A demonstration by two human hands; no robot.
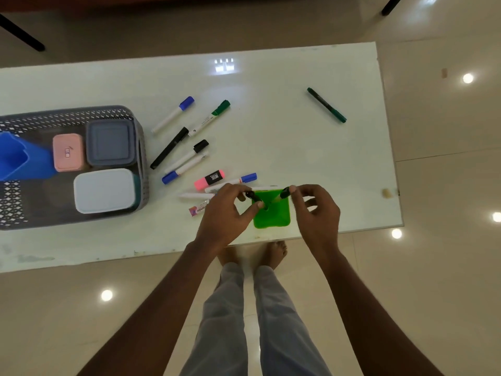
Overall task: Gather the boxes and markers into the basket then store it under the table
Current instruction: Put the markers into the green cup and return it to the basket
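A green cup stands near the front edge of the white table. My left hand pinches a dark marker over the cup's mouth. My right hand pinches a second, green-capped marker that slants into the cup. The grey perforated basket sits at the left and holds a grey box, a pink box, a white box and a blue cup. Several loose markers lie between basket and hands. A pink highlighter lies just behind my left hand.
One green marker lies alone at the far right of the table. The table's right edge is close to my right hand. My bare feet stand on the glossy tiled floor below the front edge. Dark furniture legs stand beyond the table.
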